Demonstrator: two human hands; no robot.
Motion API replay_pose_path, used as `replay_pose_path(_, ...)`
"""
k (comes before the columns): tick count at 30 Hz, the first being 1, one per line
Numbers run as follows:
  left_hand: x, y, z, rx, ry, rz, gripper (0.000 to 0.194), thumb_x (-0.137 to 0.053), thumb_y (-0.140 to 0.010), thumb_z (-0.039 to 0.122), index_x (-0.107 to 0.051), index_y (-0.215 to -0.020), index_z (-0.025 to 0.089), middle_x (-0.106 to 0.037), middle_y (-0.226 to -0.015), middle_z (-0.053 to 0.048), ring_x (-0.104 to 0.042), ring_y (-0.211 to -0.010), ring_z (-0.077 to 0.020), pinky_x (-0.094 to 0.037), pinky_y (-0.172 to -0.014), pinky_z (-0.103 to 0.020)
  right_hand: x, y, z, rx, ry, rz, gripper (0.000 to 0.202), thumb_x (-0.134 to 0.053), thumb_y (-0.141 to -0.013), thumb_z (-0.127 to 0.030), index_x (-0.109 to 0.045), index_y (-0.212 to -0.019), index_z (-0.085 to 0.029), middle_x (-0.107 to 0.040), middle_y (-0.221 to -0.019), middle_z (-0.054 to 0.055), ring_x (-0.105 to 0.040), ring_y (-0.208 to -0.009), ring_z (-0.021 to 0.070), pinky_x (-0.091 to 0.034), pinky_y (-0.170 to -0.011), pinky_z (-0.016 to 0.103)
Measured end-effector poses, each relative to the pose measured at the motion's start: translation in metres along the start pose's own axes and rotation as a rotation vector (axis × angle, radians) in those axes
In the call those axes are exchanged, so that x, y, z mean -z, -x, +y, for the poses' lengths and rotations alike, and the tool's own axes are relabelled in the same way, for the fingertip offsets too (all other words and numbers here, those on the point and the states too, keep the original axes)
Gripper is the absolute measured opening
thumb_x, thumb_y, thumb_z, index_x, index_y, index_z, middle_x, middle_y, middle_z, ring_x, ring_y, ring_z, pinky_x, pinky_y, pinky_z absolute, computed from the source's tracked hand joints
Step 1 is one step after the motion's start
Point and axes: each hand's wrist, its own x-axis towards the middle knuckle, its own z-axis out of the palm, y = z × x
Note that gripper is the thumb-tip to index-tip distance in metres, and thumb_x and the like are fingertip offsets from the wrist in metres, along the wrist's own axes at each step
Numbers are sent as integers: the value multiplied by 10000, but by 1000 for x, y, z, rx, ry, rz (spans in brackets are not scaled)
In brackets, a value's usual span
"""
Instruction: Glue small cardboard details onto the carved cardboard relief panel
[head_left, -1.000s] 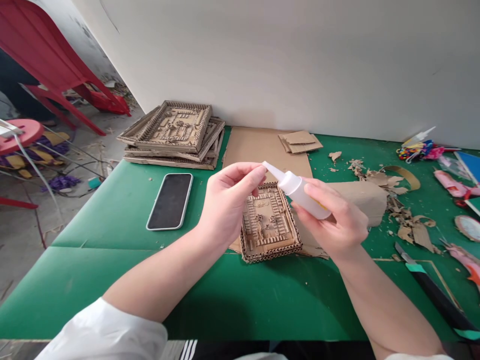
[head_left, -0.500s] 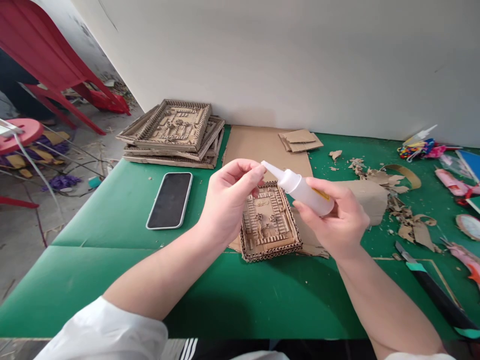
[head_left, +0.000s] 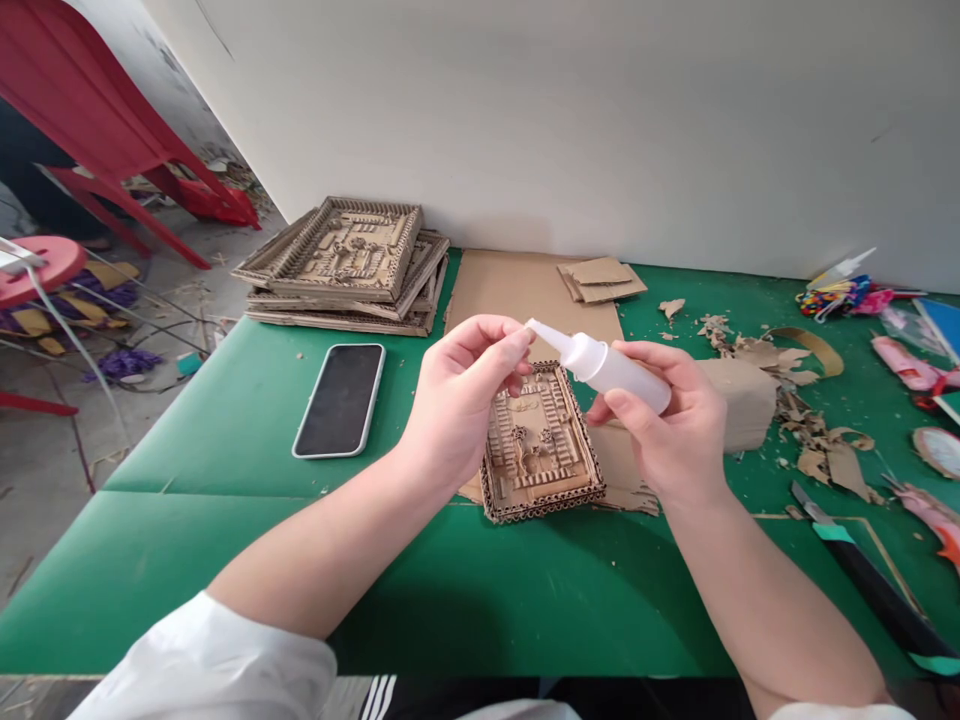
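Head view, near edge first: my white sleeves at the bottom, both forearms reaching out over the green tabletop.

My left hand is raised above the tabletop, fingers curled, thumb and forefinger pinched together right at the nozzle tip of the bottle. Whether something small sits in that pinch I cannot tell.

My right hand is wrapped around the body of the white bottle, thumb underneath and fingers over the top. Bottle lies tilted, nozzle pointing left and slightly up toward the left fingertips. It is held clear of the tabletop.

Just below and between the hands: small cardboard frame with relief pattern, lying flat, partly on a brown cardboard sheet that runs back toward the wall.

Left of the frame, well apart: phone, screen dark, flat on the green.

Right of my right hand: a cardboard block, then a scatter of scraps. A knife lies at the right near edge.

Farther back left: stack of larger frames. Back centre: a few cardboard pieces on the sheet. Far right: coloured clutter by the white wall. Off the tabletop, left: red furniture.
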Motion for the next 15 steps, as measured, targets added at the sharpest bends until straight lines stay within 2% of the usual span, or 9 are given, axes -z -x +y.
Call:
replay_pose_path(10, 1, -2, -1, -7, -6, 0, 105, -652, -765, 230, -605, -689, 176, -544, -613, 30, -463, -542, -55, -380, -523, -180, 3, -4, -6, -292, -158, 10, 300, -712, -696, -344, -626, -962, -236, -626, -631, -43, -576, -442, 91, -526, -429, 235)
replay_pose_path(15, 2, -2, -2, -29, -15, -10, 93, -653, -769, 232, -613, -704, 179, -545, -610, 30, -470, -548, -57, -384, -526, -181, 3, -8, -7, -358, -219, -10, 301, -701, -685, -384, -624, -932, -231, -679, -703, -19, -564, -430, 85, -494, -401, 228)
